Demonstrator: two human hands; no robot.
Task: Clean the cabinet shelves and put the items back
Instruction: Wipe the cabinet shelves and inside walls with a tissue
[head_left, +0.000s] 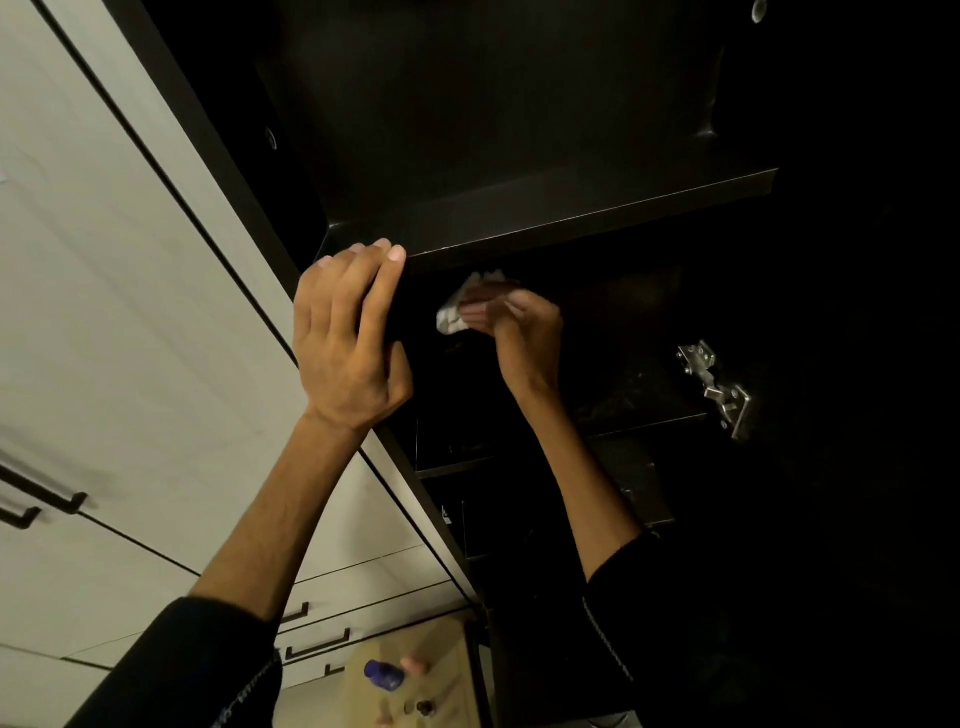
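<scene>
Dark cabinet (519, 130), right hand (519, 322) gripping white cloth (454, 314) inside

Looking like a home kitchen, or a similar fitted storage area of a house. Showing a dark-lined wall cabinet (519, 104) standing open, with a bare dark shelf (571, 208) crossing it and a metal cup hinge (714, 387) sitting on its right wall. Running alongside on the left, pale flat-fronted cupboard doors (104, 312) and drawers carrying dark bar handles (317, 647). Lying far below, a light wood-toned surface (447, 670) bearing a small blue bottle (384, 674) and a few blurred small items. Being lit dimly and warmly, as indoors.
</scene>
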